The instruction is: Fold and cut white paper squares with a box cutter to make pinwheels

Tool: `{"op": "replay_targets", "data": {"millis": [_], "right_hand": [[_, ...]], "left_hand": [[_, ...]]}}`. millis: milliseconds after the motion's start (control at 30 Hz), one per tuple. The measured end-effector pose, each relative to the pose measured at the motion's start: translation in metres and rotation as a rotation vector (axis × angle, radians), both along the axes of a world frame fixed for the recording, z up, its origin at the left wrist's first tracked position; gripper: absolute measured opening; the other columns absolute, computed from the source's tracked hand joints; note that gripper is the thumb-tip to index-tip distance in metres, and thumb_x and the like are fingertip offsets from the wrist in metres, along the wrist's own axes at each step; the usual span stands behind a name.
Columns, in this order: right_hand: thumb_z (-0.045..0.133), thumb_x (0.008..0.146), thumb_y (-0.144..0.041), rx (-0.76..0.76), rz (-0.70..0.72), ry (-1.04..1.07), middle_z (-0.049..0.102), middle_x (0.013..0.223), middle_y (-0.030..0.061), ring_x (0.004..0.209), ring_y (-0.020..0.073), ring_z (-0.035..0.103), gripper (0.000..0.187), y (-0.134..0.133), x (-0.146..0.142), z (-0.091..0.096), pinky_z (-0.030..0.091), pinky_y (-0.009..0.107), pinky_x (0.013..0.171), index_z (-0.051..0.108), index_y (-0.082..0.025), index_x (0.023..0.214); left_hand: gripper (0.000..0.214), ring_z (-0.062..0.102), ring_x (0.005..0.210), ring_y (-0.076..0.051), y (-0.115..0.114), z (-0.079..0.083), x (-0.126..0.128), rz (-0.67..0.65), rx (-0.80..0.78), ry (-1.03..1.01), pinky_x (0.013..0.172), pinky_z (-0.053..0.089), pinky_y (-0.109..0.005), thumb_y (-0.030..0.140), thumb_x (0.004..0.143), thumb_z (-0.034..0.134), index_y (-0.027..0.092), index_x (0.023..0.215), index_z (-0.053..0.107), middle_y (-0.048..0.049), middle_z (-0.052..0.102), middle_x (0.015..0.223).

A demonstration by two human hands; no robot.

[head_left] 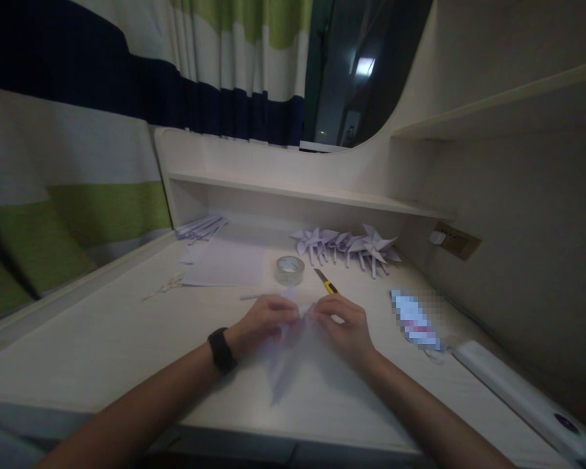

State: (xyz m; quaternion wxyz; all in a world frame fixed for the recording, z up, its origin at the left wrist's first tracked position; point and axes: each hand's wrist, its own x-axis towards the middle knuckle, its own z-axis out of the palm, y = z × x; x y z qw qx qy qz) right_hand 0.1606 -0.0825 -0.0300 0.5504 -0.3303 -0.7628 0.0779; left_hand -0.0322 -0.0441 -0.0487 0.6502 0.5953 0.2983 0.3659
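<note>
A white sheet of folded paper (284, 361) is held between both hands over the desk, one pointed corner hanging toward the front edge. My left hand (266, 317), with a black band on its wrist, pinches the paper from the left. From the right, my right hand (346, 326) pinches it with thumb and forefinger. The fingertips nearly meet, and the paper between them is blurred. Just behind the hands lie a roll of clear tape (289, 270) and a yellow utility knife (330, 285). A thin rolled paper stick (252, 297) lies by my left fingers.
Several paper pinwheels (371, 246) rest at the back right. Flat paper sheets (224, 262) lie at the back left, beside a bundle of paper sticks (201, 228). A pixelated packet (415, 320) and a long white lamp-like bar (512, 391) occupy the right side. A shelf (293, 189) overhangs the back.
</note>
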Motion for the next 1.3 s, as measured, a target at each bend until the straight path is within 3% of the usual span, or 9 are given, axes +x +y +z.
{"op": "replay_targets", "data": {"millis": [167,367,533,733,833,967,1133,1300], "right_hand": [[0.065,0.079,-0.018,0.004,0.03,-0.028,0.066,0.073,0.0049,0.068,0.0157,0.061,0.005,-0.002,-0.004,-0.002,0.05,0.028,0.064,0.069,-0.019,0.075],[0.063,0.082,-0.019,0.064,-0.057,-0.073,0.066,0.073,0.0045,0.069,0.0152,0.061,0.008,0.0,-0.001,-0.006,0.049,0.027,0.065,0.066,-0.018,0.076],[0.059,0.085,-0.02,0.221,-0.183,-0.367,0.066,0.078,0.0054,0.068,0.0143,0.061,0.008,0.003,0.007,-0.009,0.046,0.024,0.062,0.066,-0.017,0.082],[0.055,0.088,-0.021,0.421,-0.329,-0.642,0.065,0.072,0.0038,0.062,0.0134,0.057,0.016,-0.004,0.004,-0.004,0.038,0.025,0.058,0.063,-0.016,0.075],[0.051,0.089,-0.019,0.427,-0.371,-0.713,0.062,0.067,0.0035,0.059,0.0132,0.054,0.021,-0.007,0.001,-0.001,0.035,0.026,0.057,0.062,-0.016,0.071],[0.049,0.088,-0.016,0.415,-0.422,-0.766,0.058,0.063,0.0031,0.056,0.0136,0.05,0.025,-0.009,0.0,-0.001,0.032,0.028,0.054,0.06,-0.017,0.066],[0.049,0.088,-0.017,0.413,-0.409,-0.79,0.059,0.064,0.0034,0.058,0.0142,0.051,0.023,-0.008,0.001,-0.004,0.032,0.029,0.055,0.061,-0.017,0.069],[0.05,0.088,-0.016,0.396,-0.396,-0.794,0.062,0.066,0.0035,0.06,0.0145,0.054,0.021,-0.008,0.0,-0.004,0.034,0.028,0.056,0.062,-0.017,0.071]], "left_hand": [[0.023,0.046,0.04,-0.007,0.0,-0.003,0.0,-0.075,0.032,0.014,0.035,0.033,-0.018,0.031,0.069,0.071,0.01,0.064,0.067,-0.0019,0.058,0.056],[0.022,0.052,0.052,-0.009,-0.003,0.005,-0.002,-0.034,-0.023,-0.03,0.035,0.029,-0.015,0.032,0.076,0.063,0.011,0.073,0.069,-0.0039,0.06,0.065],[0.032,0.057,0.056,-0.013,-0.004,0.002,0.004,0.067,-0.005,0.056,0.037,0.034,-0.016,0.042,0.074,0.066,0.011,0.077,0.068,-0.0064,0.062,0.067],[0.031,0.055,0.055,-0.012,-0.007,-0.004,0.012,0.179,0.017,0.074,0.045,0.043,-0.021,0.039,0.071,0.07,0.01,0.082,0.069,-0.0059,0.063,0.067],[0.029,0.053,0.054,-0.011,-0.009,-0.005,0.013,0.236,0.034,0.085,0.046,0.043,-0.022,0.035,0.068,0.073,0.01,0.082,0.07,-0.0053,0.063,0.067],[0.03,0.054,0.056,-0.011,-0.009,-0.004,0.013,0.206,-0.001,0.095,0.05,0.044,-0.022,0.035,0.065,0.074,0.01,0.083,0.071,-0.0045,0.063,0.069],[0.032,0.048,0.047,-0.008,-0.009,-0.001,0.013,0.236,-0.03,0.174,0.043,0.036,-0.02,0.035,0.064,0.074,0.009,0.083,0.072,-0.0026,0.061,0.061],[0.024,0.05,0.046,-0.01,-0.008,-0.003,0.015,0.293,0.136,0.251,0.041,0.034,-0.02,0.03,0.068,0.068,0.012,0.084,0.074,-0.0052,0.067,0.067]]}}
